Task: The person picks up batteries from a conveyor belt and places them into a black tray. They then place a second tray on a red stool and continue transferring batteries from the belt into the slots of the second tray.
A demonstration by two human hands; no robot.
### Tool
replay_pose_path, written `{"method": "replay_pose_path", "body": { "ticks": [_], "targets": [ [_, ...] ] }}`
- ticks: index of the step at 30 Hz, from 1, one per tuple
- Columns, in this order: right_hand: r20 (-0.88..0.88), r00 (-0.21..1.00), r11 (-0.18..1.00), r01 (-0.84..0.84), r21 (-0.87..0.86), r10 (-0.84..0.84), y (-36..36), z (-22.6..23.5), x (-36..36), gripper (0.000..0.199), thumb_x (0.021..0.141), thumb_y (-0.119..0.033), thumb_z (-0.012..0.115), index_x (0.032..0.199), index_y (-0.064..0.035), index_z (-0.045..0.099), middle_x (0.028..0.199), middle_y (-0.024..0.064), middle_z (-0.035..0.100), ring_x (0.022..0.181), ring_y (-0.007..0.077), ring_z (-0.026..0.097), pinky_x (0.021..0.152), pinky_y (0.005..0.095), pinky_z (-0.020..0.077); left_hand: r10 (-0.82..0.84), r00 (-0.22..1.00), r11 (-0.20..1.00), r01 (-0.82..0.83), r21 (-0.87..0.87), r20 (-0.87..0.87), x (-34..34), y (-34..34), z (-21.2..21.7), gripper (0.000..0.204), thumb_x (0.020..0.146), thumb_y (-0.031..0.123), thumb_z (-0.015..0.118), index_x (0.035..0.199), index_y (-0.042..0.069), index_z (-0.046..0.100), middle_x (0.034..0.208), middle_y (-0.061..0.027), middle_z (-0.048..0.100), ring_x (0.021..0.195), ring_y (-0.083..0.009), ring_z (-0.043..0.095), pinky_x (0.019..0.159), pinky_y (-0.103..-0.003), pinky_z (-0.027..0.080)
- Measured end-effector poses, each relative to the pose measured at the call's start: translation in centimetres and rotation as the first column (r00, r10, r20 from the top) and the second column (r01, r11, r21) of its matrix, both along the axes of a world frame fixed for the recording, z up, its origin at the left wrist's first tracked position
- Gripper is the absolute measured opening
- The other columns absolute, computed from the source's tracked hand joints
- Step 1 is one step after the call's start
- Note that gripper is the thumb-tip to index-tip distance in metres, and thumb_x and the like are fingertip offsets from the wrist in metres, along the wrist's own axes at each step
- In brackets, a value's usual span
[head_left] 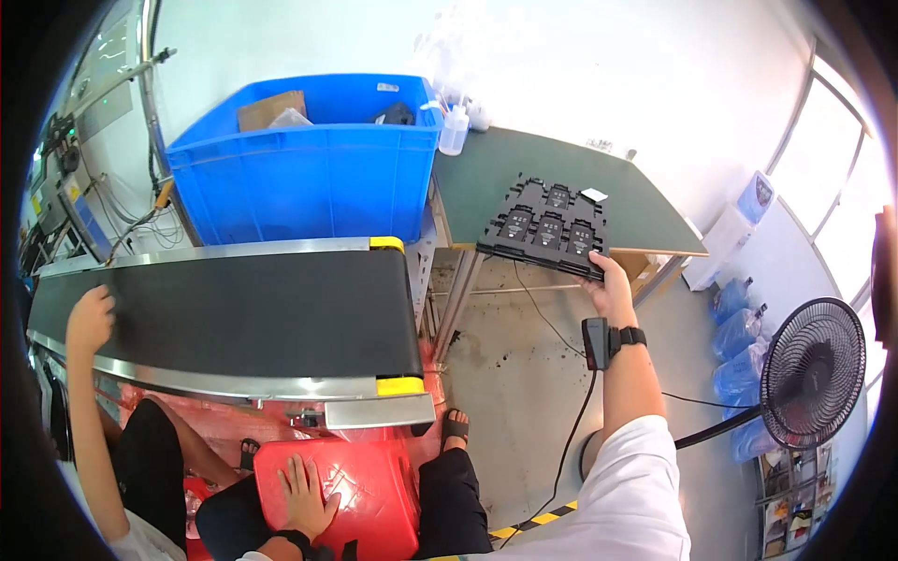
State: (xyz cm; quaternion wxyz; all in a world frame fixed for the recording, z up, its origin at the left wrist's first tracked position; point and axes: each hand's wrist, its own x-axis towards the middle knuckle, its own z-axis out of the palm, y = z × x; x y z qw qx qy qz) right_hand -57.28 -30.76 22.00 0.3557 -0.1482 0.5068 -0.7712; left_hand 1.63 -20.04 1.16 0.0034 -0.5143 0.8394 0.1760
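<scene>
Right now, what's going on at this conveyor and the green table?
A seated person reaches out with the right hand and grips the near edge of a black tray holding small dark parts, lying on the green table. Their left hand rests flat on a red stool between their knees. Another person's hand touches the black conveyor belt. A blue crate stands behind the belt.

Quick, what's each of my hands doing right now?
Left hand: open, flat on the red stool, holding nothing.
Right hand: closed on the edge of the black tray.
</scene>
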Motion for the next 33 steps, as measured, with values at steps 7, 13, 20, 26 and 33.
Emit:
{"method": "replay_pose_path", "body": {
  "ticks": [7,13,20,26,33],
  "targets": [
    [-0.413,0.866,0.906,0.382,0.182,-0.281,-1.5,-3.2,-6.7,0.036,0.08,-0.01,0.063,0.113,-0.0024,0.053,0.108,0.0171,0.057,0.097,0.029,0.057,0.081,0.0504,0.0468,-0.025,0.999,1.0,0.024,0.021,0.048,0.1,-0.7,0.5,0.085,0.077,0.044,0.052,0.136,-0.008,0.02,0.142,-0.0326,0.01,0.133,-0.0478,0.005,0.104,-0.062,0.0],
    [-0.973,0.223,0.236,0.95,0.203,-0.06,-4.9,-3.5,-2.8,0.065,0.079,-0.037,0.064,0.13,-0.0039,0.04,0.131,0.0262,0.037,0.12,0.0386,0.039,0.097,0.0498,0.0338,-0.055,0.995,0.997,0.05,0.06,0.086,0.5,-0.8,0.2,0.085,0.078,0.045,0.051,0.136,-0.008,0.019,0.142,-0.0326,0.009,0.133,-0.0476,0.005,0.105,-0.062,0.001],
    [-0.894,-0.354,0.772,0.636,-0.015,0.275,-8.0,-5.8,10.4,0.054,0.083,-0.043,0.056,0.123,-0.008,0.049,0.13,0.0221,0.04,0.119,0.0431,0.036,0.095,0.0556,0.0316,-0.048,0.994,0.997,0.043,0.058,0.093,0.5,-0.8,0.5,0.085,0.077,0.044,0.052,0.137,-0.007,0.019,0.143,-0.0321,0.008,0.134,-0.0464,0.005,0.105,-0.061,0.001],
    [-0.901,-0.328,0.772,0.636,0.012,0.284,-9.5,-8.3,5.3,0.033,0.092,-0.024,0.044,0.118,-0.0065,0.053,0.131,0.008,0.044,0.125,0.0334,0.035,0.101,0.0557,0.0269,-0.064,0.994,0.998,0.063,0.012,0.085,0.1,-0.9,-0.4,0.084,0.077,0.042,0.052,0.137,-0.007,0.018,0.143,-0.031,0.008,0.134,-0.0456,0.004,0.106,-0.06,0.002],
    [-0.968,-0.131,0.832,0.544,0.11,0.214,-7.8,-8.0,-0.4,0.027,0.088,-0.011,0.046,0.114,-0.0064,0.052,0.13,0.0077,0.046,0.128,0.0316,0.033,0.104,0.0507,0.0257,-0.045,0.997,0.999,0.044,0.017,0.066,0.6,-0.9,-0.6,0.082,0.076,0.042,0.053,0.134,-0.008,0.023,0.143,-0.0311,0.01,0.134,-0.0465,0.005,0.105,-0.061,0.003]
  ]
}}
